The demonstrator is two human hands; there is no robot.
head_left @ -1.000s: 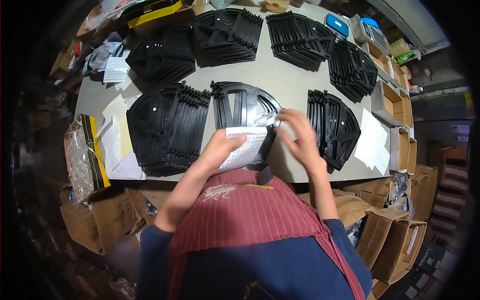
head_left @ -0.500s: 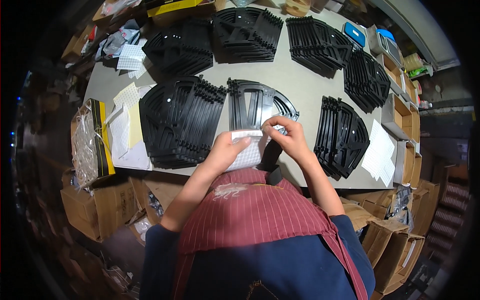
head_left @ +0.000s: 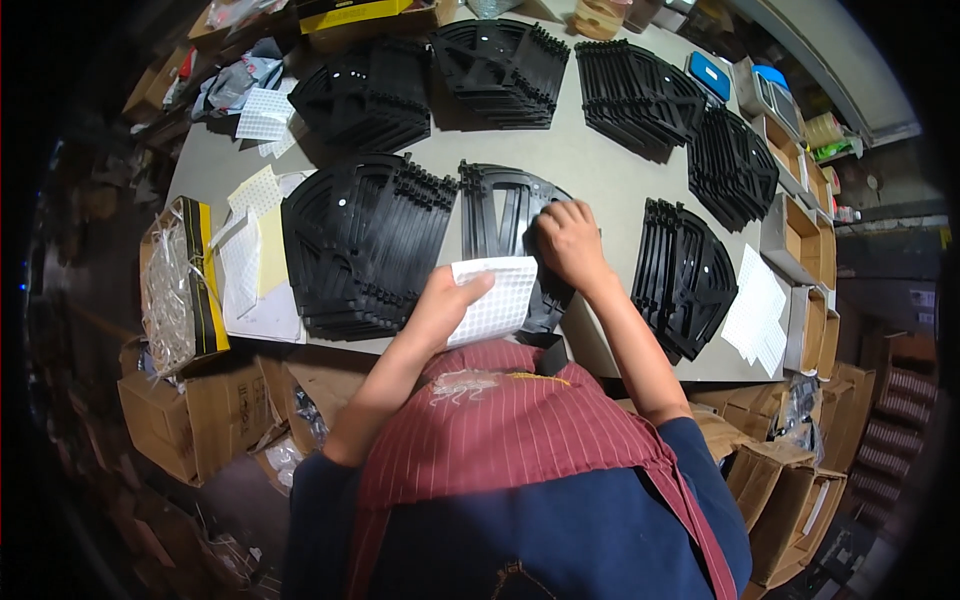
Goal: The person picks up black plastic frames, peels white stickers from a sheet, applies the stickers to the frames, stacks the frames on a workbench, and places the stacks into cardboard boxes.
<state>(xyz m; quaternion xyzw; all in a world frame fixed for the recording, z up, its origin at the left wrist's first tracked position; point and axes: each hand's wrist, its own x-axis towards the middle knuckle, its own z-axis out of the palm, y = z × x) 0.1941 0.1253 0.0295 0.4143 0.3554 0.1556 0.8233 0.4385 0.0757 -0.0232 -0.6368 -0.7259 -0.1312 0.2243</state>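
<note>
My left hand [head_left: 448, 304] pinches a white sheet of small round stickers [head_left: 497, 300] between thumb and fingers, just in front of my apron. Past the sheet lies a black fan-shaped plastic frame [head_left: 481, 218] with slots, flat on the table, its near part partly hidden by the sheet. Over the right side of that frame is my right hand [head_left: 572, 243], its fingers curled and pressed down on it. Whatever the fingertips hold, if anything, is hidden beneath them. Close on the left stands an overlapping row of the same black frames [head_left: 365, 240].
More rows of black frames [head_left: 500, 70] line the far side, and another row [head_left: 685, 275] stands at right. Loose sticker sheets [head_left: 757, 310] lie near the right edge. A box of clear plastic bags [head_left: 175, 285] sits at left. Cardboard trays [head_left: 803, 235] edge the table's right.
My right hand has moved from the sticker sheet's edge, away from me and slightly right, down onto the black frame. The sheet now lies flatter in my left hand, showing more of its face.
</note>
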